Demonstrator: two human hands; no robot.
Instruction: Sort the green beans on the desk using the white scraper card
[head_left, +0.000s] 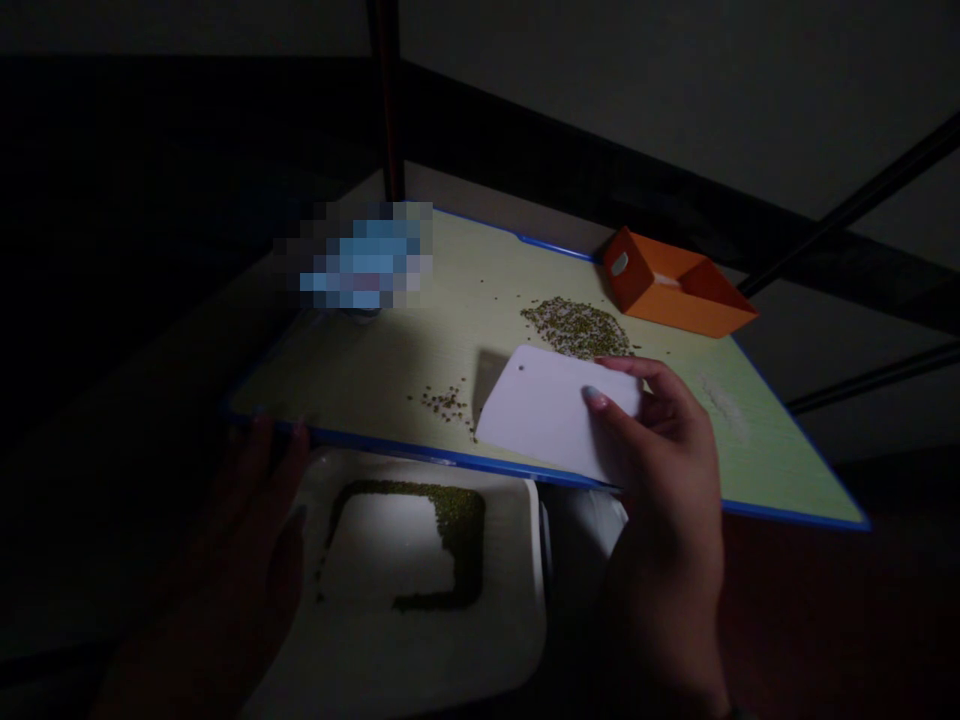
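Note:
My right hand [667, 470] is closed on a white plastic scraper card [547, 405], its edge standing on a pale green table [390, 360] with a blue rim. A pile of small green beans [574, 325] lies just beyond the card, and a smaller scatter of beans [444, 400] lies to its left. My left hand [247, 540] grips the left rim of a white square tray [450, 640] held below the table's front edge. Green beans [457, 525] line the tray's inner border.
An orange box [671, 285] lies open on the table's far right. A blurred blue object [364, 262] sits at the back left. A dark pole [388, 100] rises behind the table. The surroundings are dark.

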